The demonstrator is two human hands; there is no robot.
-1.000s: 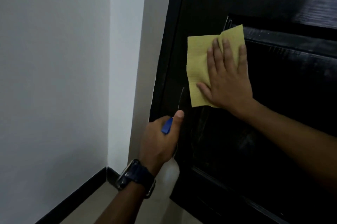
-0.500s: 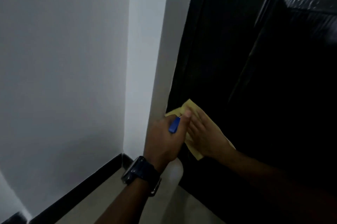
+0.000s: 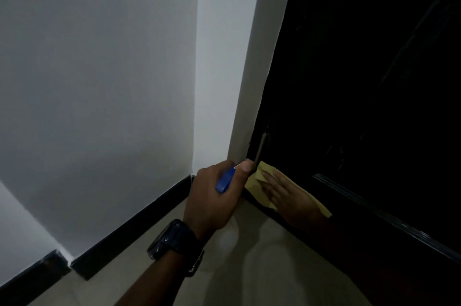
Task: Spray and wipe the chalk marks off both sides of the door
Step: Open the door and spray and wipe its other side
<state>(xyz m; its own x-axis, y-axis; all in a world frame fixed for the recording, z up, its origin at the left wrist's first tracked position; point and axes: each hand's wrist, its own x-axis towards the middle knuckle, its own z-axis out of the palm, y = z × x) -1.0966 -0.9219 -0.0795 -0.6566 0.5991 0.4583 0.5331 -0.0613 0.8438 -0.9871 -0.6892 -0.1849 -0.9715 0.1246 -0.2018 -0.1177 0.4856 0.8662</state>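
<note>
The black panelled door [image 3: 361,81] fills the right side, with faint pale marks on it. A yellow cloth [image 3: 259,176] lies flat against the door's lower left part, near the floor. My right hand [image 3: 289,196] presses it there with straight fingers. My left hand [image 3: 214,196], with a dark watch on the wrist, grips a spray bottle beside the door's edge. The bottle's blue trigger [image 3: 225,179] shows between my fingers, and its pale body [image 3: 230,233] hangs below my fist.
A white wall [image 3: 99,81] and a white door jamb [image 3: 252,81] stand to the left. Black skirting [image 3: 129,228] runs along the wall's foot. Beige floor tiles [image 3: 249,275] lie below.
My right hand has slid the cloth down the door from chest height to near the floor. My view has dropped with it. The left hand keeps its grip on the bottle.
</note>
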